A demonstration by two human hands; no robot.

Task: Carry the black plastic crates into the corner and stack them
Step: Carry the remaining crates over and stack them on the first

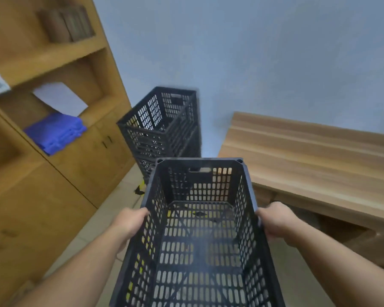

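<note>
Both hands, left (129, 224) and right (275, 222), held in a curled grip the long rims of an empty black perforated plastic crate (200, 240); matching slotted stacked crates (162, 129) stood ahead in the corner.

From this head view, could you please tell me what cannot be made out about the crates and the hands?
- Crate stack in the corner: its base is hidden behind the carried crate, and blur keeps me from counting it.
- Carried crate: its near end is cut off by the bottom edge.
- Left hand and right hand: fingertips hidden by the crate's walls.
- Items on the top shelf: too blurred to identify.
</note>
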